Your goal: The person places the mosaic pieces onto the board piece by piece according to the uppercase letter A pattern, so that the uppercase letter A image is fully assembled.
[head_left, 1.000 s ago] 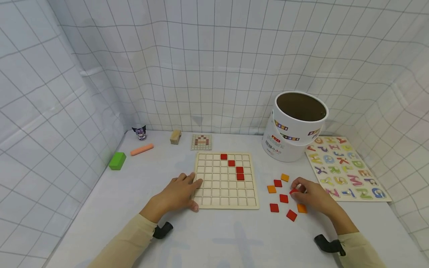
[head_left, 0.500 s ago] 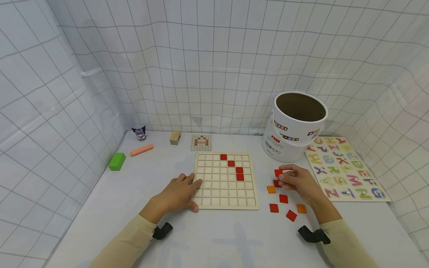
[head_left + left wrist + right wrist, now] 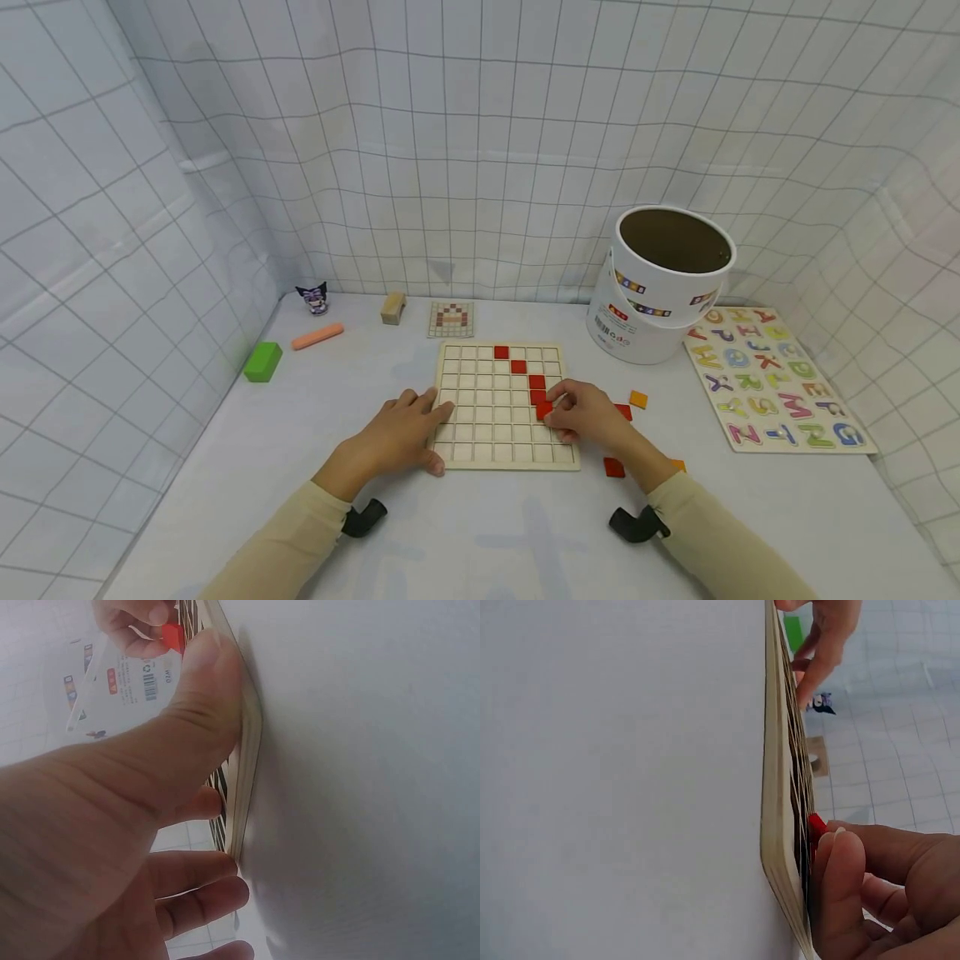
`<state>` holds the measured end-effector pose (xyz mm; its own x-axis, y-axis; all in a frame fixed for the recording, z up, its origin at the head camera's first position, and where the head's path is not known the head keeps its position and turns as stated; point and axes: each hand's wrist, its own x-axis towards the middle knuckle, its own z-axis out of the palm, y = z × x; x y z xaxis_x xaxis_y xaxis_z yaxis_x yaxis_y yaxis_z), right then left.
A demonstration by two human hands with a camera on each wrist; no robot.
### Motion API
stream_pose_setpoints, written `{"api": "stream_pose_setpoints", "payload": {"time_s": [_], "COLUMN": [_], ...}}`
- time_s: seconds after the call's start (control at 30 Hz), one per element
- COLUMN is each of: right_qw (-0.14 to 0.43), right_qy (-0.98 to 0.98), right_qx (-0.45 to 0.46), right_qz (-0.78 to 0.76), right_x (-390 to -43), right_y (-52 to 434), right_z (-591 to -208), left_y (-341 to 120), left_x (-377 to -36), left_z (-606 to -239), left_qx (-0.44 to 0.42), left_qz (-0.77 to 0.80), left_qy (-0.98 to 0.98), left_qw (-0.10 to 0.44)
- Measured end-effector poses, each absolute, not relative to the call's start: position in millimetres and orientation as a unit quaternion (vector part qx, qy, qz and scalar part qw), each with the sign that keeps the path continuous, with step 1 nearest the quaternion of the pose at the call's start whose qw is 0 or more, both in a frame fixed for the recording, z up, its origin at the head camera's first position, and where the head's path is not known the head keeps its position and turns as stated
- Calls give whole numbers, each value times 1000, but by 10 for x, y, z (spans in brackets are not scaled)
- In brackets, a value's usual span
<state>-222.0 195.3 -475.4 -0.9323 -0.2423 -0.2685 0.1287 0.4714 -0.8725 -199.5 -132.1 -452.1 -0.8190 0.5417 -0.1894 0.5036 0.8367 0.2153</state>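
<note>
A wooden grid board [image 3: 487, 433] lies flat in front of me, with several red tiles [image 3: 536, 382] set in a diagonal run down its right side. My right hand [image 3: 553, 412] pinches a red tile [image 3: 543, 410] and holds it over the cell just below that run. The wrist views show the same red tile [image 3: 816, 823] at my fingertips [image 3: 840, 862] against the board's face, and again as a red tile [image 3: 172, 637] farther off. My left hand [image 3: 431, 433] rests on the board's left edge, its thumb [image 3: 202, 690] pressed against the board's rim [image 3: 247, 750].
Loose orange tiles [image 3: 638, 399] and red tiles [image 3: 613, 467] lie right of the board. A white tub [image 3: 660, 283] and an alphabet puzzle [image 3: 772, 375] stand farther right. Behind the board are a pattern card [image 3: 451, 318], wooden block [image 3: 392, 307], pink stick [image 3: 317, 335], green block [image 3: 262, 361] and small figure [image 3: 312, 297].
My right hand picked a red tile from the loose pile and carried it left to the board, just below the lowest placed red tile. The left hand stayed still.
</note>
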Motion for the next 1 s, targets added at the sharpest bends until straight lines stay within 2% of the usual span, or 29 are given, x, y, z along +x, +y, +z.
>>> {"api": "stream_pose_setpoints", "payload": {"time_s": [0.23, 0.53, 0.83, 1.0], "right_qw": [138, 140, 101, 122], "right_qy": [877, 879, 859, 858], "right_qx": [-61, -57, -24, 9], "right_qz": [-457, -452, -501, -499], "right_x": [-2191, -2169, -2197, -2141], "right_y": [1851, 1927, 2630, 2942], "right_z": [-4795, -4734, -4506, -4554], "left_y": [-1327, -1327, -1331, -1332], "left_x": [-1999, -1995, -1988, -1990], "left_z": [-4530, -4525, -4522, -4521], "left_qx": [282, 287, 286, 284], "left_qz": [77, 79, 82, 83], "left_qy": [949, 948, 948, 948], "left_qw": [116, 113, 114, 117]}}
